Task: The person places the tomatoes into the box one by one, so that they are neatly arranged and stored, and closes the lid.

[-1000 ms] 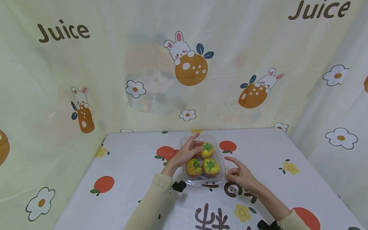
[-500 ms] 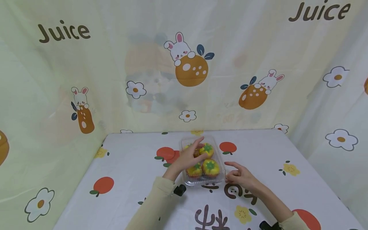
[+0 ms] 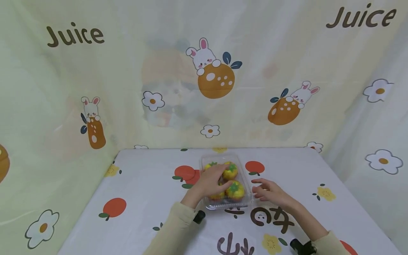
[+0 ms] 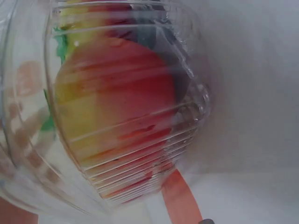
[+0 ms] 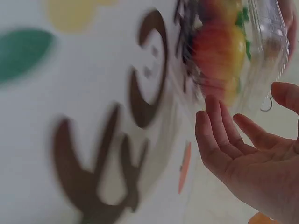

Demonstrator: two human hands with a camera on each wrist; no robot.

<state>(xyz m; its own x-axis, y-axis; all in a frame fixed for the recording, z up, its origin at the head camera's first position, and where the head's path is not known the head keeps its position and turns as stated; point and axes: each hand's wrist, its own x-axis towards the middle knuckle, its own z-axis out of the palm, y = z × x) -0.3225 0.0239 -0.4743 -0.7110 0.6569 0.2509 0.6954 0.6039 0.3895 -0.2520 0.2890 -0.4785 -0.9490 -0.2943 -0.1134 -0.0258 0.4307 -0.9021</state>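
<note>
A clear plastic box [image 3: 227, 206] stands on the table with several round fruits [image 3: 235, 191] inside, yellow above and red below, with green leafy caps. My left hand [image 3: 208, 180] lies over the box's top from the left, fingers extended and thumb apart, covering part of the fruits. In the left wrist view the ribbed wall of the box [image 4: 135, 182] fills the near side, with a red-yellow fruit [image 4: 121, 102] behind it. My right hand [image 3: 271, 193] is close to the box's right side. The right wrist view shows its fingers [image 5: 216, 121] loosely extended, holding nothing.
The white tablecloth [image 3: 143, 198] is printed with red fruits, yellow flowers and brown lettering. Behind the table hangs a cream curtain [image 3: 248, 124] with rabbits and flowers. A black wrist camera [image 3: 199, 216] sits at the left cuff.
My left hand has lowered and shifted slightly right over the box's top. The fingers of my right hand, more curled before, have straightened beside the box. The view has tilted slightly.
</note>
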